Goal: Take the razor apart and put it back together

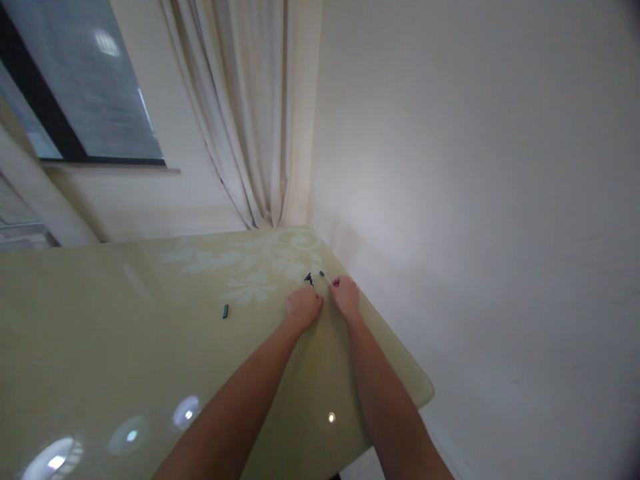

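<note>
Here we see both hands closed —
left hand clasps a black-headed tool; right hand pinches a dark-tipped stick.

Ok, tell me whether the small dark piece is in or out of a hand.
Out: the small dark piece lies on the tabletop, apart from the left hand, with tabletop showing between them.

Bare arms outstretched, the left hand and right hand curl just apart.
</note>
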Demonstrator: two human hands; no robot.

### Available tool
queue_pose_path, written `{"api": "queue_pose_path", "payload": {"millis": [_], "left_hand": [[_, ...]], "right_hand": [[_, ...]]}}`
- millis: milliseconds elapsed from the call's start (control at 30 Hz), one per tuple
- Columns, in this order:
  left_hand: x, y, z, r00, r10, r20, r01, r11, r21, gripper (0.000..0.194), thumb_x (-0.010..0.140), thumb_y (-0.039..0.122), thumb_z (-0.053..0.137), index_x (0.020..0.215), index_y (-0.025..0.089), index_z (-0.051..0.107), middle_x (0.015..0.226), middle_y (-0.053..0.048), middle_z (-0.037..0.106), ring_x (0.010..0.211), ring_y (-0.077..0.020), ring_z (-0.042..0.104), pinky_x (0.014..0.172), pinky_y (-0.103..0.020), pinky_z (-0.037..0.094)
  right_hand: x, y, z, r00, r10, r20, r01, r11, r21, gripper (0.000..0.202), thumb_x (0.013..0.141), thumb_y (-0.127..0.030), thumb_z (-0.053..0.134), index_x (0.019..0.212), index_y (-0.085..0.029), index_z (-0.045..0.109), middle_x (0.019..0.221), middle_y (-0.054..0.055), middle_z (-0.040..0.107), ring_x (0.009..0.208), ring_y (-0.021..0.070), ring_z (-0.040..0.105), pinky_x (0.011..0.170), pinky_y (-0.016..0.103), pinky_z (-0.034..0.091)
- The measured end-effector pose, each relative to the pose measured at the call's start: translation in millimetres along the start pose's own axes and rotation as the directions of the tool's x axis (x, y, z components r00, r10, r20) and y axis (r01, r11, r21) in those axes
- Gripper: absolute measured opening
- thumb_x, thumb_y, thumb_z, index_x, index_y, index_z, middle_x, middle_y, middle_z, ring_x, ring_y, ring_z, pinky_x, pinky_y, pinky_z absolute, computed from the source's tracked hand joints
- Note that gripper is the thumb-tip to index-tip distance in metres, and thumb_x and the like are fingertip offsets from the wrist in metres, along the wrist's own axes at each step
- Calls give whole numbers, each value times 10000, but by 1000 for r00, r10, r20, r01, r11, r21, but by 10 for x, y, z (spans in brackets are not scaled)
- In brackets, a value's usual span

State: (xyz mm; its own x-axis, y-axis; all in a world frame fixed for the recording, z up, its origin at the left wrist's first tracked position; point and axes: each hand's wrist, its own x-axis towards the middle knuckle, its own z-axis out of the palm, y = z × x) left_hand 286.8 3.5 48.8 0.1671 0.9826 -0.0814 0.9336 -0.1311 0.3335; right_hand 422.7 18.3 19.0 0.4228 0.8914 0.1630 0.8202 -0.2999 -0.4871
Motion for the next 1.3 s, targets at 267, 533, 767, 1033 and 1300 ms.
{"api": "queue_pose_path", "payload": {"millis": [267, 533, 767, 1033, 1300], "left_hand": [[-313, -878, -273, 995, -76, -58, 83, 990, 118, 430, 1000, 410, 421, 1086, 166, 764, 1059, -214, 780, 1000, -350, 748, 838, -436, 539], [-593, -1560, -504, 988, -101, -117, 120, 978, 171, 400, 996, 403, 416, 956, 181, 746, 1019, -173, 765, 972, -326, 723, 808, -402, 522], [-716, -1475, -379, 973, -17, -232, 71, 972, 223, 409, 1017, 366, 395, 1067, 145, 736, 1182, -190, 669, 1111, -324, 640, 883, -404, 506], [-575, -1490, -147, 951, 50, -304, 14, 979, 205, 352, 1041, 307, 393, 1129, 147, 693, 1322, -168, 661, 1229, -287, 599, 1087, -402, 424], [-473, -1861, -210, 938, -1, -347, 85, 970, 227, 377, 1031, 328, 389, 1095, 122, 698, 1361, -221, 646, 1307, -326, 571, 1137, -442, 383]], "right_hand": [[-57, -55, -60, 999, 26, 28, -27, 999, 20, 177, 904, -217, 626, 973, -201, 789, 1018, 139, 781, 974, 276, 728, 787, 330, 533], [-178, -193, -97, 998, 7, 68, -8, 1000, 5, 191, 921, -216, 615, 1013, -199, 782, 1068, 145, 769, 995, 285, 722, 803, 347, 526], [-196, -232, -81, 998, 2, 68, -2, 1000, -7, 187, 936, -204, 603, 1025, -197, 768, 1081, 143, 755, 1009, 265, 705, 807, 322, 505], [-183, -215, -64, 997, -10, 74, 11, 1000, -11, 171, 945, -218, 611, 1021, -193, 763, 1061, 106, 766, 997, 237, 703, 770, 284, 478], [-180, -216, -68, 996, -6, 85, 5, 1000, 7, 177, 939, -222, 613, 1031, -195, 763, 1066, 108, 762, 1002, 244, 701, 777, 293, 482]]}}
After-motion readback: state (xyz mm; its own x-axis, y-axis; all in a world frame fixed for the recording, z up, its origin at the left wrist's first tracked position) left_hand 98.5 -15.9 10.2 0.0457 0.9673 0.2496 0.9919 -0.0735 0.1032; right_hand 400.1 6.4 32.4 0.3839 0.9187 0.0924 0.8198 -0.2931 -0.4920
